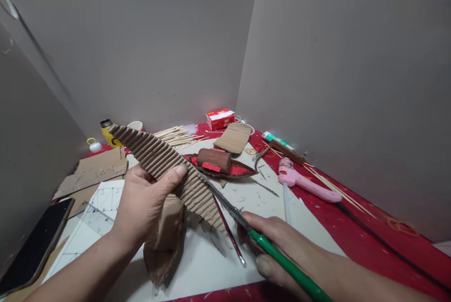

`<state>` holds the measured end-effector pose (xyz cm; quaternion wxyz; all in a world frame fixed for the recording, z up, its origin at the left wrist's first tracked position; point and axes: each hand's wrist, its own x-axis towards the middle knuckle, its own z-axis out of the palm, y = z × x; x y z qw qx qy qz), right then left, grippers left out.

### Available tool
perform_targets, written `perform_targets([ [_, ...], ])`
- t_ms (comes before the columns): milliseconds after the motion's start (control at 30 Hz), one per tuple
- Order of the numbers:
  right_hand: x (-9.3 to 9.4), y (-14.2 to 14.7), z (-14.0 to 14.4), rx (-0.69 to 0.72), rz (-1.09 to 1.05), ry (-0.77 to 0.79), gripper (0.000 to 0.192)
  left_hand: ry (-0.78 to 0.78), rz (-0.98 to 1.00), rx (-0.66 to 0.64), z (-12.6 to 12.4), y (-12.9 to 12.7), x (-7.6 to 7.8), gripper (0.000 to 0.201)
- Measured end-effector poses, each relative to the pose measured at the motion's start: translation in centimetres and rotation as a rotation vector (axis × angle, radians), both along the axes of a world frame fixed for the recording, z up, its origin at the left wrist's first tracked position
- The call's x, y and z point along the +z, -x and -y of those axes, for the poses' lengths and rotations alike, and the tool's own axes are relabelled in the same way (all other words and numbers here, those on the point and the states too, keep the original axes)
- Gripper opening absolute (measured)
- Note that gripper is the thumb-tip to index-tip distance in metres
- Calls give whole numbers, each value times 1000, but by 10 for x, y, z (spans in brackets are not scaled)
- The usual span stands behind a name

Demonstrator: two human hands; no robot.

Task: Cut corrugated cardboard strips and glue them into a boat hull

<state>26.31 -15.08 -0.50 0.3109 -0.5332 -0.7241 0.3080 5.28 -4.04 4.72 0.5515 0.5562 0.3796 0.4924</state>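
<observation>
Cutting brown corrugated cardboard strip (165,166), pinched in my left hand (141,203); right hand (282,245) gripped green-handled scissors (246,227). I judged: keep strip taut, blades square to flutes.

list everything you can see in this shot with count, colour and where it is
corrugated cardboard strip: one, brown, held up at centre left
scissors: one, green handles, blades against the strip's edge
cardboard boat hull: one, brown, under the strip
small boat model: one, brown and red, table centre
glue gun: one, pink, on the red cloth at right
wooden skewers: a bundle, pale, at the back
small box: one, red and white, back corner
flat cardboard pieces: several, brown, at left
phone: one, black, far left
clear ruler: one, by the left wrist
left hand: holds the strip
right hand: holds the scissors
</observation>
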Motion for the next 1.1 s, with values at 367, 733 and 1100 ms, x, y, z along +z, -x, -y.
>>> perform_targets([
  [367, -24, -1, -4, 113, -128, 71, 54, 39, 19, 13, 5, -3, 3, 19],
  [733, -38, 0, -5, 90, -287, 79, 41, 124, 111, -43, 4, -4, 0, 21],
  [1100, -37, -5, -5, 77, -156, 18, 33, 165, 201, -128, 7, -10, -6, 14],
])
